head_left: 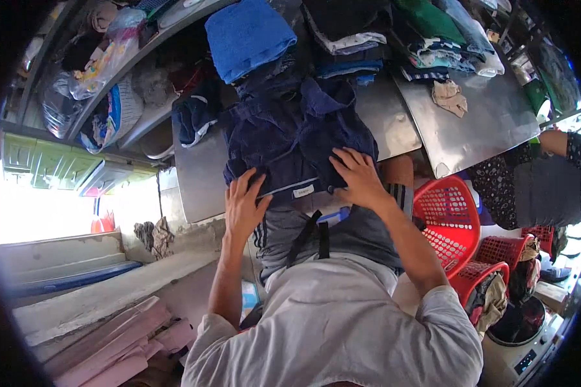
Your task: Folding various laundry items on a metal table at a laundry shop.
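Note:
A dark navy garment (pixel 284 138) lies spread on the metal table in front of me. A small white label shows at its near edge, which hangs at the table's front. Its exact kind is hard to tell. My left hand (pixel 243 203) rests on the near left corner, fingers spread and touching the cloth. On the near right side, my right hand (pixel 357 179) lies with fingers apart over the fabric. Neither hand grips anything that I can see. Just beyond the garment stands a stack of folded clothes topped by a blue towel (pixel 248 39).
More folded stacks (pixel 348 32) and a green-topped pile (pixel 436 29) line the table's back. A beige cloth (pixel 450 98) lies on the right metal table (pixel 461 145). Red plastic baskets (pixel 447 222) stand at right, near another person (pixel 549 184). Bagged items fill the left shelf (pixel 158 48).

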Demonstrator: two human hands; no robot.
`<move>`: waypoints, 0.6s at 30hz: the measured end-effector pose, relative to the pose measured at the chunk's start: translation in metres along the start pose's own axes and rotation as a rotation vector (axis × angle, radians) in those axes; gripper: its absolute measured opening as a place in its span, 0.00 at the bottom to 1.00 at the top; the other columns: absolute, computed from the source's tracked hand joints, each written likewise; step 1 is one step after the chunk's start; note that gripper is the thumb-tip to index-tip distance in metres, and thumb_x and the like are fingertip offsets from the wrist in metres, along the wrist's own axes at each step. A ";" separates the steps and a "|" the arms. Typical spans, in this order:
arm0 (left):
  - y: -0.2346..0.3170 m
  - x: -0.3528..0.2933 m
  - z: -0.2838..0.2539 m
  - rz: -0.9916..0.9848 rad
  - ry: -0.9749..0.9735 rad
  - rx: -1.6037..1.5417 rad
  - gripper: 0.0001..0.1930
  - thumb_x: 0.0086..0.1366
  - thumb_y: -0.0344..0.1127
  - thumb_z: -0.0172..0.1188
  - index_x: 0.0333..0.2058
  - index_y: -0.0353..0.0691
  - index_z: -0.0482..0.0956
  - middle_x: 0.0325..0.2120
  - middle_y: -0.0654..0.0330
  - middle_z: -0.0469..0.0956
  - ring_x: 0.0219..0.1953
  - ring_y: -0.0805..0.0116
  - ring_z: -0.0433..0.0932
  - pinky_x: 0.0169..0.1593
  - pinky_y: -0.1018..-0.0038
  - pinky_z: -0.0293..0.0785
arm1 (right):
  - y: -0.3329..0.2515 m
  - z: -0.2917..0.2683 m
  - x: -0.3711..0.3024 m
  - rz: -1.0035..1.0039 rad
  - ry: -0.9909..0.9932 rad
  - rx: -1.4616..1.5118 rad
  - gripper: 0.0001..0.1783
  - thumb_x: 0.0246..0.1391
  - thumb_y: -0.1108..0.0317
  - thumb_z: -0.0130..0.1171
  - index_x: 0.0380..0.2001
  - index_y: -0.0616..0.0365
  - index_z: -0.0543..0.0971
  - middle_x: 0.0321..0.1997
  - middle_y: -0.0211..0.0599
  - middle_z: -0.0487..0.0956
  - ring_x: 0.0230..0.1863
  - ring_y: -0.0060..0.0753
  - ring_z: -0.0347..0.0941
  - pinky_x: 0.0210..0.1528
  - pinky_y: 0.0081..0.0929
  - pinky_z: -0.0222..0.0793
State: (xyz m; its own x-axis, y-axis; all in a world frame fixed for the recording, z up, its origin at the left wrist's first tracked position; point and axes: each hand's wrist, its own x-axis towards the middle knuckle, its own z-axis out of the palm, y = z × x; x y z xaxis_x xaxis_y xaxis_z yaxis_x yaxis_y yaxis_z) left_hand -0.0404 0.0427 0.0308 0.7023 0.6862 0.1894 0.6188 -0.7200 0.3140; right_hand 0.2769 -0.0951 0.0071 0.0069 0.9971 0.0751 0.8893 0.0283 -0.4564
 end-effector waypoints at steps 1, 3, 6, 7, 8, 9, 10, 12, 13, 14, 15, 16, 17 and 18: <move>-0.003 0.005 0.001 -0.014 -0.005 -0.001 0.28 0.58 0.32 0.70 0.60 0.46 0.81 0.65 0.56 0.70 0.61 0.50 0.72 0.59 0.55 0.70 | 0.000 0.005 0.002 -0.005 0.004 -0.041 0.46 0.44 0.60 0.76 0.69 0.52 0.72 0.75 0.39 0.66 0.76 0.47 0.58 0.73 0.48 0.55; -0.011 0.012 0.000 -0.018 0.002 0.179 0.34 0.56 0.26 0.65 0.64 0.48 0.77 0.67 0.55 0.68 0.62 0.50 0.71 0.60 0.56 0.69 | 0.004 0.010 0.002 -0.021 0.008 -0.087 0.47 0.43 0.61 0.77 0.69 0.53 0.72 0.76 0.39 0.65 0.78 0.47 0.56 0.73 0.48 0.54; -0.028 0.016 -0.005 -0.086 -0.063 0.148 0.41 0.52 0.22 0.64 0.69 0.49 0.72 0.68 0.54 0.66 0.65 0.48 0.68 0.66 0.55 0.68 | 0.015 0.004 -0.002 -0.059 -0.041 -0.057 0.48 0.43 0.63 0.77 0.70 0.50 0.71 0.78 0.39 0.63 0.80 0.47 0.53 0.74 0.47 0.54; -0.033 0.018 -0.005 -0.100 -0.113 0.148 0.41 0.53 0.21 0.64 0.69 0.49 0.72 0.68 0.54 0.66 0.64 0.48 0.68 0.65 0.55 0.68 | 0.018 0.002 -0.002 -0.106 -0.040 -0.176 0.45 0.44 0.63 0.76 0.69 0.50 0.73 0.78 0.38 0.63 0.80 0.45 0.53 0.74 0.47 0.54; -0.038 0.020 -0.003 -0.047 -0.039 0.150 0.40 0.53 0.20 0.64 0.68 0.48 0.73 0.62 0.53 0.71 0.60 0.48 0.71 0.59 0.56 0.74 | 0.020 0.000 -0.002 -0.185 -0.066 -0.262 0.43 0.44 0.63 0.76 0.67 0.49 0.76 0.78 0.38 0.63 0.80 0.44 0.53 0.74 0.47 0.54; -0.042 0.021 -0.003 -0.052 -0.014 0.157 0.40 0.53 0.20 0.64 0.68 0.48 0.73 0.62 0.53 0.71 0.60 0.48 0.71 0.59 0.56 0.74 | 0.022 -0.002 -0.001 -0.173 -0.039 -0.296 0.43 0.44 0.63 0.76 0.67 0.49 0.76 0.78 0.38 0.63 0.80 0.44 0.53 0.74 0.47 0.54; -0.045 0.024 -0.002 -0.062 -0.046 0.152 0.38 0.54 0.20 0.64 0.67 0.47 0.74 0.59 0.54 0.72 0.58 0.49 0.73 0.56 0.56 0.76 | 0.025 -0.004 0.001 -0.168 -0.059 -0.168 0.36 0.48 0.62 0.74 0.64 0.48 0.79 0.77 0.37 0.65 0.79 0.43 0.56 0.73 0.47 0.55; -0.049 0.030 -0.004 -0.049 -0.018 0.212 0.28 0.60 0.26 0.62 0.61 0.47 0.80 0.47 0.57 0.80 0.49 0.52 0.79 0.48 0.59 0.80 | 0.032 -0.009 0.009 -0.087 -0.087 0.108 0.19 0.59 0.58 0.68 0.53 0.49 0.87 0.74 0.38 0.71 0.78 0.43 0.60 0.72 0.48 0.56; -0.050 0.032 -0.008 -0.028 0.010 0.198 0.28 0.60 0.26 0.62 0.61 0.47 0.80 0.47 0.57 0.80 0.49 0.52 0.79 0.48 0.59 0.80 | 0.036 -0.011 0.013 -0.123 -0.082 0.110 0.19 0.59 0.58 0.68 0.53 0.49 0.87 0.74 0.38 0.71 0.78 0.43 0.60 0.72 0.48 0.56; -0.050 0.036 -0.012 -0.046 0.042 0.149 0.26 0.62 0.27 0.62 0.60 0.47 0.80 0.45 0.55 0.81 0.47 0.51 0.80 0.47 0.58 0.80 | 0.041 -0.013 0.017 -0.059 -0.142 0.153 0.18 0.61 0.59 0.66 0.53 0.50 0.87 0.73 0.39 0.72 0.77 0.44 0.61 0.73 0.46 0.56; -0.049 0.038 -0.018 -0.067 0.054 0.104 0.24 0.64 0.28 0.62 0.60 0.46 0.80 0.43 0.54 0.82 0.46 0.50 0.81 0.47 0.58 0.80 | 0.045 -0.016 0.020 -0.018 -0.174 0.204 0.17 0.64 0.59 0.65 0.53 0.51 0.87 0.73 0.40 0.72 0.77 0.45 0.62 0.73 0.45 0.57; -0.047 0.040 -0.025 -0.103 0.100 -0.020 0.20 0.65 0.30 0.62 0.56 0.44 0.83 0.40 0.52 0.84 0.42 0.48 0.82 0.45 0.58 0.80 | 0.048 -0.018 0.024 0.009 -0.200 0.193 0.17 0.64 0.59 0.65 0.53 0.51 0.87 0.73 0.40 0.72 0.77 0.45 0.62 0.73 0.45 0.57; -0.044 0.041 -0.031 -0.103 0.111 -0.015 0.20 0.65 0.30 0.62 0.56 0.44 0.83 0.40 0.52 0.84 0.42 0.48 0.82 0.45 0.58 0.80 | 0.049 -0.020 0.027 0.013 -0.221 0.232 0.16 0.64 0.59 0.64 0.51 0.52 0.87 0.71 0.42 0.74 0.75 0.47 0.64 0.71 0.45 0.60; -0.041 0.042 -0.036 -0.188 0.046 -0.124 0.18 0.64 0.29 0.63 0.53 0.43 0.84 0.41 0.51 0.85 0.42 0.49 0.83 0.44 0.58 0.80 | 0.049 -0.022 0.031 0.025 -0.271 0.251 0.15 0.65 0.59 0.63 0.50 0.53 0.87 0.70 0.44 0.75 0.73 0.49 0.67 0.70 0.44 0.63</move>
State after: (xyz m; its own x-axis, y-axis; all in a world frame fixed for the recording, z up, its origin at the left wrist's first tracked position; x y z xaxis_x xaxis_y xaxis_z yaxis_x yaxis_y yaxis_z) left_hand -0.0490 0.1044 0.0597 0.5605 0.8130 0.1578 0.6873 -0.5629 0.4591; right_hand 0.3310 -0.0647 0.0060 -0.1241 0.9791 -0.1611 0.7504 -0.0136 -0.6608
